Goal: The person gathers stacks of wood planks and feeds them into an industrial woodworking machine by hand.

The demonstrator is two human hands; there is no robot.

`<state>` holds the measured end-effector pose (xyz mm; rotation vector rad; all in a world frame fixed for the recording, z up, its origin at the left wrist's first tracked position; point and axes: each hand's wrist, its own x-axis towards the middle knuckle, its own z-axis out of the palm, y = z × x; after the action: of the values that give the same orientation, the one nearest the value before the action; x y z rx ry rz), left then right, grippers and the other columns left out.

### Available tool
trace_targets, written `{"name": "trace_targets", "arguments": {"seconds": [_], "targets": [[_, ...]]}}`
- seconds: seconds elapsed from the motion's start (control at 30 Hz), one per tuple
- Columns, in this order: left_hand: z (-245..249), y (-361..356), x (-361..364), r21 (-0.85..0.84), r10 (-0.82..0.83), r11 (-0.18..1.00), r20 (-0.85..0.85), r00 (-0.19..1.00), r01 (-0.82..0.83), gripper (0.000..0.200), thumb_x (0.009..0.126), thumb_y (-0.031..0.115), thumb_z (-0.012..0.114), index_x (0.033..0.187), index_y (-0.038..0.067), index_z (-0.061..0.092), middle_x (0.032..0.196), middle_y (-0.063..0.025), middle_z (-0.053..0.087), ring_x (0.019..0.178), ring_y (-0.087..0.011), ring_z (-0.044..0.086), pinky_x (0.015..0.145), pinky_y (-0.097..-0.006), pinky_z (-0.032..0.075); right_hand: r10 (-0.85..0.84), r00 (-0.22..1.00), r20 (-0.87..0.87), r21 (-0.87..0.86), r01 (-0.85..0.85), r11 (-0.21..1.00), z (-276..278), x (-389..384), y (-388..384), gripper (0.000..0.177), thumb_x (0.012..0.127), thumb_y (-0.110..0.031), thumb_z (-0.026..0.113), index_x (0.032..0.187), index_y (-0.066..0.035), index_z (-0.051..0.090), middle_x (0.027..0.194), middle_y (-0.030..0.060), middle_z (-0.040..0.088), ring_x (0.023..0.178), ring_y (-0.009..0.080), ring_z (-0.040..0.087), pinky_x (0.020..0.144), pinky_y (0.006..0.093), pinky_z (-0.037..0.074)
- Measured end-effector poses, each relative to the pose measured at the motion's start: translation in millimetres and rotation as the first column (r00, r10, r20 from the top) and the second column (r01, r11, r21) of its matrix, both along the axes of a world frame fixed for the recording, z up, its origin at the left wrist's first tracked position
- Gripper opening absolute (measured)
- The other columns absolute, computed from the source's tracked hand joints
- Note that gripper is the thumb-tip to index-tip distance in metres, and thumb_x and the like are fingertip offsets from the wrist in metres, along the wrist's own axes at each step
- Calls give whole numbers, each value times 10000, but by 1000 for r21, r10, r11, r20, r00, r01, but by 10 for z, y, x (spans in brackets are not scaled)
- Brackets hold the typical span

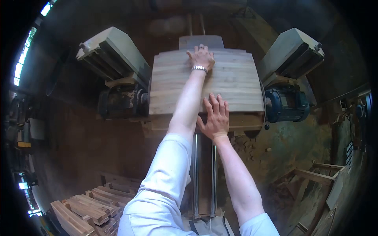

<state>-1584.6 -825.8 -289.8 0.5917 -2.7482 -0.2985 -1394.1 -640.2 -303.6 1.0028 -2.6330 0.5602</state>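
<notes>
A wide wooden panel of pale glued strips lies flat across the machine's carriage. My left hand, with a metal band on its wrist, rests on the far part of the panel, its fingers spread toward the back edge. Closer to me, my right hand lies over the front edge with its fingers stretched out on the wood. Beyond the panel a grey plate sticks out. Neither hand is wrapped round anything.
Electric motors flank the panel, a dark one at left and a blue one at right. Angled housings rise behind them. Twin metal rails run toward me. Stacked wooden pieces lie lower left, a wooden frame lower right.
</notes>
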Motion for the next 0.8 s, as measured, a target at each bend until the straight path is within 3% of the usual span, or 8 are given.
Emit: {"name": "trace_targets", "arguments": {"seconds": [0.53, 0.67, 0.8], "targets": [[12, 1434, 2680, 31, -88, 996, 106, 990, 85, 384, 973, 357, 488, 1236, 89, 565, 1364, -98, 543, 1278, -286, 472, 1038, -704, 275, 24, 996, 86, 26, -27, 999, 3, 2721, 1560, 749, 853, -540, 636, 1432, -119, 415, 1532, 144, 348, 1446, 373, 258, 1185, 536, 156], [-45, 1885, 3559, 65, -135, 990, 116, 984, 128, 381, 964, 356, 509, 1227, 85, 557, 1341, -100, 528, 1288, -294, 447, 1049, -671, 277, 15, 996, 86, 50, -19, 999, 12, 3541, 2015, 756, 844, -547, 643, 1428, -122, 419, 1512, 142, 369, 1445, 363, 261, 1188, 528, 147], [-169, 2260, 4369, 64, -226, 972, -17, 974, 227, 449, 946, 377, 547, 1286, 84, 528, 1344, -129, 468, 1303, -292, 398, 1100, -604, 238, 7, 995, 101, 68, -14, 998, 20, 4216, 2410, 754, 832, -561, 655, 1413, -131, 440, 1506, 125, 369, 1440, 347, 262, 1184, 520, 167]]}}
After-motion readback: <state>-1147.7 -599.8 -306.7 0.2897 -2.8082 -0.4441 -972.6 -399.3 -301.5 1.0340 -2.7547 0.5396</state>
